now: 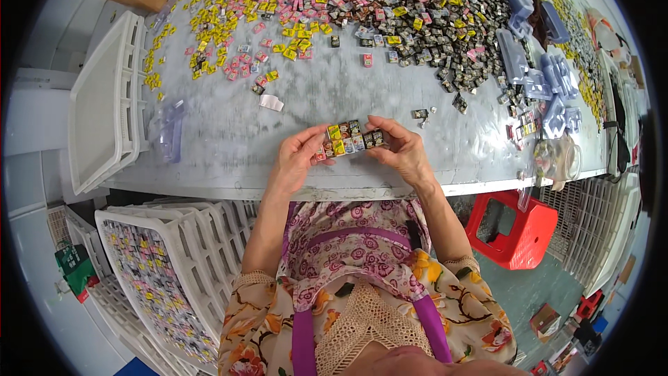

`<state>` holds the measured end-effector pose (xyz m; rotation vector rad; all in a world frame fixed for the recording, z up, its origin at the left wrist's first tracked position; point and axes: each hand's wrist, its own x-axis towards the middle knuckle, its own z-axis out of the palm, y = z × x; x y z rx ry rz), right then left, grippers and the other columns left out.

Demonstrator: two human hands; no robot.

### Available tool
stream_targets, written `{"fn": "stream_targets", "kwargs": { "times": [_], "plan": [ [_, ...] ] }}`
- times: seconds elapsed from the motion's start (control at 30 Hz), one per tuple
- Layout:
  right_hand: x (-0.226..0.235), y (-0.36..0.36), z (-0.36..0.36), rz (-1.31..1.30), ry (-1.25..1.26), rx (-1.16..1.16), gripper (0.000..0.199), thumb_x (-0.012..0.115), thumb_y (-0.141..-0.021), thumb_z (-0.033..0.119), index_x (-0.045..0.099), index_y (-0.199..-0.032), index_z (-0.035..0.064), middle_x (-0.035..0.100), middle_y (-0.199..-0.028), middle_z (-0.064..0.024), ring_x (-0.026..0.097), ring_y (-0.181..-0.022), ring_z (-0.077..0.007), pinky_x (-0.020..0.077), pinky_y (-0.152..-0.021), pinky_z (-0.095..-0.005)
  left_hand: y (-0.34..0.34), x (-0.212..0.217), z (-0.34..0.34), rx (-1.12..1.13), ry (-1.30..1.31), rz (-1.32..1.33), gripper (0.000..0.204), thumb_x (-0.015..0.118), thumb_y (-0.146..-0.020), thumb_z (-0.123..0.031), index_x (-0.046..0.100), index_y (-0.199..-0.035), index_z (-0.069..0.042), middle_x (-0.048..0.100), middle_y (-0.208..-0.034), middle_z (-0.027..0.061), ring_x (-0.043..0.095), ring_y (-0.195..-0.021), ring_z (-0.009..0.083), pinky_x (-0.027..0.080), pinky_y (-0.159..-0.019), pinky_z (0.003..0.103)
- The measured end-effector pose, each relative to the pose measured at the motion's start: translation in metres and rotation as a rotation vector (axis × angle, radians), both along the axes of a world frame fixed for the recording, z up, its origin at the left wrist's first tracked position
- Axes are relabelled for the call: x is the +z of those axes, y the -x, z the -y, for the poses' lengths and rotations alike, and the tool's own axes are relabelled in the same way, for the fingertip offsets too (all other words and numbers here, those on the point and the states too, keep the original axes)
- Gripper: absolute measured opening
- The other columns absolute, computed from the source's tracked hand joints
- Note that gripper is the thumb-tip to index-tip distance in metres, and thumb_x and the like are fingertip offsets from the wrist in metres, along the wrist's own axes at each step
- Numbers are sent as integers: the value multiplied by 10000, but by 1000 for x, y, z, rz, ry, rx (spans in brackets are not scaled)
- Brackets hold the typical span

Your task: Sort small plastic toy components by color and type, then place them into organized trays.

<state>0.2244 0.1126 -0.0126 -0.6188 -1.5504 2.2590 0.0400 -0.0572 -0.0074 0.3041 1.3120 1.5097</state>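
Left grip (299, 155) and right grip (406, 154), both closed, pinch my small boxes (346, 141) from opposite ends, probably keeping the rows together.

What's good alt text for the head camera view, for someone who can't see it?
A person's left hand and right hand hold a cluster of small colourful pieces over a grey table. Loose yellow, pink and black pieces spread across its far side; white trays stand at left.
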Motion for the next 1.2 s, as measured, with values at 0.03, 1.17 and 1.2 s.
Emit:
{"fn": "stream_targets", "kwargs": {
  "times": [0.03,1.17,1.2],
  "plan": [
    [0,0,1,-10,-17,2,596,692,-820,-111,557,-1383,28,618,-1268,-45,604,-1012,-96,508,-795,-224,1,1,0,2,-17,30,407,550,-1029,-192,538,-1350,60,664,-1181,111,672,-993,171,603,-772,343],
    [7,8,-5,188,-1121,-53,349,761,-771,28,689,-1112,36,613,-1241,-118,602,-1022,-300,543,-816,-372,-43,21,-10,-175,-25,-1711,398,686,-855,-60,605,-1233,34,608,-1298,192,556,-1239,331,421,-1052,480],
    [9,9,-5,188,-1140,-50,317,758,-771,26,695,-1082,37,616,-1236,-116,603,-1018,-305,543,-814,-377,-49,17,-10,-173,-26,-1709,398,686,-855,-60,605,-1233,34,608,-1298,192,556,-1239,331,421,-1052,480]
  ]
}}
